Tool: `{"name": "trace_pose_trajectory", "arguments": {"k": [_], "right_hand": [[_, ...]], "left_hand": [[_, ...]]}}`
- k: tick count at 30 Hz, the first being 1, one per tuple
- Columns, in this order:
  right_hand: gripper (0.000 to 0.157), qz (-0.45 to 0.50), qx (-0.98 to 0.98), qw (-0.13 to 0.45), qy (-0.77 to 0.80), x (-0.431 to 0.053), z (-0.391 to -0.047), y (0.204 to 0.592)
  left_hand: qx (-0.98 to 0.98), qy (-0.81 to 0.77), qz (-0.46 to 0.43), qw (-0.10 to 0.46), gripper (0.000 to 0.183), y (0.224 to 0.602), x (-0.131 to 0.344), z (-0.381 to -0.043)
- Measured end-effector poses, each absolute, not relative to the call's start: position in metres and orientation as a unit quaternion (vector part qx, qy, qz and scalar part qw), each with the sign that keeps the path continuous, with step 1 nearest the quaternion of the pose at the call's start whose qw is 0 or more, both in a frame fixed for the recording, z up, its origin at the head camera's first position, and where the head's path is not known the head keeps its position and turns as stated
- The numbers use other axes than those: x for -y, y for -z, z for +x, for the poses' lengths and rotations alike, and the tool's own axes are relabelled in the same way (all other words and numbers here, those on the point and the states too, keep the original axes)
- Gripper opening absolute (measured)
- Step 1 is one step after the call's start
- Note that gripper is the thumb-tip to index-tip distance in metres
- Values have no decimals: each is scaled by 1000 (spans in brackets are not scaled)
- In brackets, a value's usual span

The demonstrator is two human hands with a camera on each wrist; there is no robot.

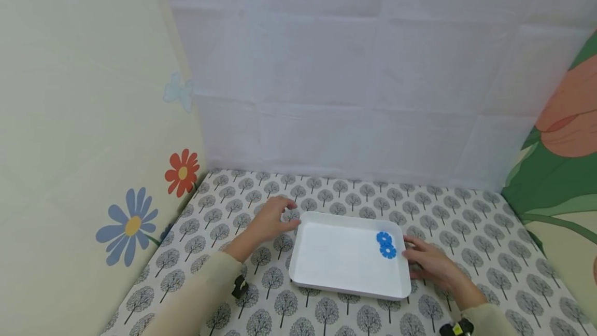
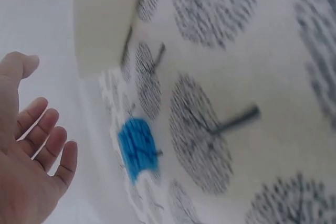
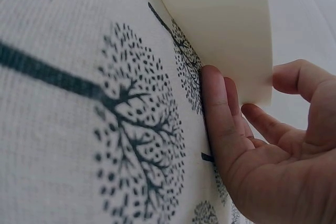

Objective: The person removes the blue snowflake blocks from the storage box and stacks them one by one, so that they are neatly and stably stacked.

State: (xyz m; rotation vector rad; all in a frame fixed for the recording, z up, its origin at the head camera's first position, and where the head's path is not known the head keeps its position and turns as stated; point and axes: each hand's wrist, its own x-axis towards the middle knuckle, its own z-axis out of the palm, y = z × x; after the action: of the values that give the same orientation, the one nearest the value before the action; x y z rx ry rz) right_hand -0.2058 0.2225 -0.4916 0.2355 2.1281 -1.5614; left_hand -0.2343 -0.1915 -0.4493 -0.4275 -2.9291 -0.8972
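Observation:
A shallow white tray [image 1: 345, 255] lies on the tree-patterned cloth. Inside it, near the right wall, two blue notched discs [image 1: 384, 238] with centre holes lie touching each other. My right hand [image 1: 431, 263] is at the tray's right side; in the right wrist view its thumb meets the rim and the fingers [image 3: 218, 108] lie against the outer wall, pinching the edge. My left hand [image 1: 272, 220] hovers by the tray's far left corner, thumb and fingers spread, holding nothing. A blue ridged piece [image 2: 137, 148] rests on the cloth in the left wrist view; the head view does not show it.
The patterned tablecloth [image 1: 326, 315] spreads around the tray. A white sheet [image 1: 326, 66] hangs behind the table. Flower-printed panels [image 1: 93, 118] stand at the left and right. Each wrist wears a dark band [image 1: 240, 287].

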Motion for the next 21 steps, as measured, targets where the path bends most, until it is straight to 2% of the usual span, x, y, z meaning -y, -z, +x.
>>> {"name": "trace_pose_trajectory", "arguments": {"k": [21], "right_hand": [[67,87,-779,241,573,-221,-205,491]], "left_hand": [[940,302,-156,-12,44,443,101,-215]]}}
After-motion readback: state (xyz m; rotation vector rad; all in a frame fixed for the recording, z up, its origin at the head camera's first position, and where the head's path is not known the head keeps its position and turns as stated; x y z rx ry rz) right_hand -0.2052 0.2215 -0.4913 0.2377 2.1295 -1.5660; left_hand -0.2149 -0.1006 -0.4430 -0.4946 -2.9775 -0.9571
